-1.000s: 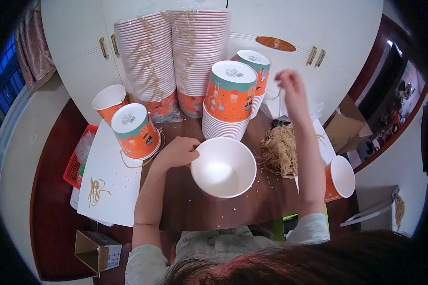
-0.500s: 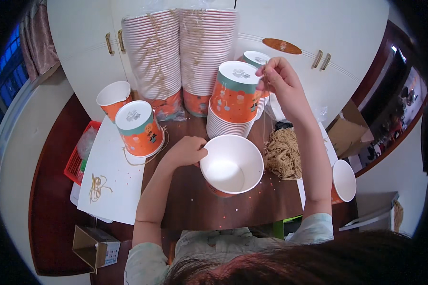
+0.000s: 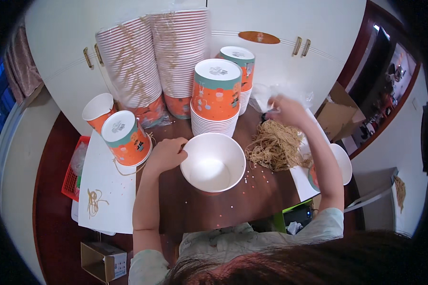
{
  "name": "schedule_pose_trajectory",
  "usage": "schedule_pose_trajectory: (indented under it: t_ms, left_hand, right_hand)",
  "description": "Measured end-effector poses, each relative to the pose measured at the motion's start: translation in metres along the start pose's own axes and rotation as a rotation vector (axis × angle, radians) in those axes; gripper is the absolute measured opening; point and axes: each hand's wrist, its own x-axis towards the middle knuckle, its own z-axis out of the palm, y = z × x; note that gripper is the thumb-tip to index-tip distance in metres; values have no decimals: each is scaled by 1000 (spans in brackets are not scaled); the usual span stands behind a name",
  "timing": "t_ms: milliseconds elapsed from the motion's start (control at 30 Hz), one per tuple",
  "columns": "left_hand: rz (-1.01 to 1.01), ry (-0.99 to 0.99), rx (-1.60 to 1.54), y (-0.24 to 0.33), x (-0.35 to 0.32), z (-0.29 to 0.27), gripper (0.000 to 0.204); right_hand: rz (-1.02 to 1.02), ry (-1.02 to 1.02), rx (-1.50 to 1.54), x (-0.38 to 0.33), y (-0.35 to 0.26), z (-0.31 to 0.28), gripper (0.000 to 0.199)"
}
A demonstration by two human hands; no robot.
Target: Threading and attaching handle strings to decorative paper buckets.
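Note:
A white-lined paper bucket (image 3: 213, 164) stands mouth up on the brown table in front of me. My left hand (image 3: 167, 154) is closed at its left rim, thumb and fingers gripping the edge. Over the far side of a tangled pile of tan string (image 3: 275, 146), my right hand (image 3: 289, 112) hovers beside a clear plastic bag (image 3: 266, 97). Its fingers are bent and smeared by motion, so what they hold does not show. Just behind the bucket rises a stack of upside-down orange and green paper buckets (image 3: 216, 97).
Two tall wrapped bucket stacks (image 3: 128, 61) stand at the back left. Nearer, another upturned bucket (image 3: 126, 137) has string round its base; a loose string bundle (image 3: 96, 203) lies on white. A second short stack (image 3: 240, 69) stands behind. One bucket (image 3: 340, 164) sits beyond my right forearm.
My right hand has dropped from beside the top of the bucket stack, where it pinched a strand, to the string pile. My left hand stays at the bucket's rim. The whole view has shifted.

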Motion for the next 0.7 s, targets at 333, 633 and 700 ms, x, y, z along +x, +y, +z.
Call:
schedule_pose_trajectory:
  t_ms: [333, 633, 700]
  left_hand:
    - [12, -4, 74, -1, 3, 6, 30]
    - [16, 12, 84, -5, 7, 11, 28]
    - [14, 8, 93, -7, 9, 12, 27]
  right_hand:
    - [16, -397, -149, -29, -2, 46, 18]
    - [100, 728, 458, 12, 81, -106, 18]
    - [137, 733, 398, 22, 90, -125, 18]
